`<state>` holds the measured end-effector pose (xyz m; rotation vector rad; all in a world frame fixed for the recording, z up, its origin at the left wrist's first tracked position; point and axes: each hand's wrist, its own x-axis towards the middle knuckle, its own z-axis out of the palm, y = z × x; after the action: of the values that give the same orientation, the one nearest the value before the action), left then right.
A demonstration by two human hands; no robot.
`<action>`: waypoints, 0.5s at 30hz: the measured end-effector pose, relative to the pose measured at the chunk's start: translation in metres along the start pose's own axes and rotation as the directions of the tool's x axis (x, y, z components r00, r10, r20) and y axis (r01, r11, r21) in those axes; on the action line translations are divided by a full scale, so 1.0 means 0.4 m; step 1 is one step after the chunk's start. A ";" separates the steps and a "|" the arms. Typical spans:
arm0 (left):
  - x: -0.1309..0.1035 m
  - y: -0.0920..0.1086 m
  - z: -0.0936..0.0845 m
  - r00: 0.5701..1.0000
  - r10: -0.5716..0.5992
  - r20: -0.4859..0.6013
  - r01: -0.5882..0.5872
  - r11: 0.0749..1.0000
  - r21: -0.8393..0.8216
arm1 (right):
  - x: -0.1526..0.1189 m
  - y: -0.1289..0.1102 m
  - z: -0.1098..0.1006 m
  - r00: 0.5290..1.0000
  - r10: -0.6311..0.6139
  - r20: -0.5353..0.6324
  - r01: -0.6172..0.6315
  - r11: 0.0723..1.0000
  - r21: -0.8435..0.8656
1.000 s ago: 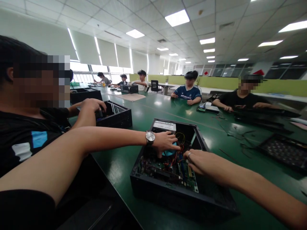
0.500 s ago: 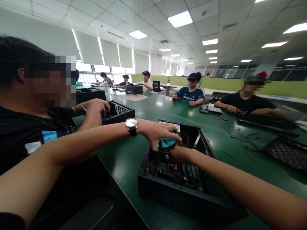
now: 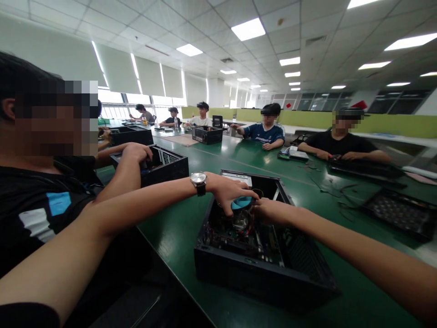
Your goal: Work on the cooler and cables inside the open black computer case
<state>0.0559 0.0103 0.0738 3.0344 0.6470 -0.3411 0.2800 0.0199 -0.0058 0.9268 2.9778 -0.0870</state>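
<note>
1. Boxy black case (image 3: pixel 246 272), one side finely perforated, on a glossy green table (image 3: pixel 167 232)
2. Round fan (image 3: pixel 242 202), turquoise-bladed, silvery metal beneath, at the case's open top
3. Left hand (image 3: pixel 228 189) grasps the fan's rim; right hand (image 3: pixel 273 211) beside it, grip can't be told

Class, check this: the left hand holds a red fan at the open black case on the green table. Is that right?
No: the head view shows a blue fan, not red. The left hand does hold it at the open black case on the green table.
</note>
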 end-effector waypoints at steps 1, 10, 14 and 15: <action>0.014 -0.004 0.003 1.000 -0.013 0.019 0.012 1.000 0.004 | -0.022 0.002 -0.016 1.000 0.009 0.028 -0.007 0.998 -0.060; 0.151 -0.014 0.109 0.992 -0.007 0.130 -0.032 0.955 0.295 | -0.227 -0.043 -0.150 0.998 0.020 -0.053 -0.021 0.999 -0.024; 0.175 -0.015 0.149 0.991 0.060 0.116 -0.086 0.967 0.239 | -0.366 -0.060 -0.156 0.952 0.144 -0.269 -0.046 0.940 0.337; 0.175 -0.013 0.147 0.992 0.069 0.110 -0.090 0.974 0.206 | -0.397 -0.066 -0.132 0.903 0.251 -0.348 -0.093 0.906 0.413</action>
<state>0.1039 0.0394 0.0013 3.2026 0.5113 -0.5945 0.3954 -0.0886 0.0543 1.4068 3.2858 -0.5752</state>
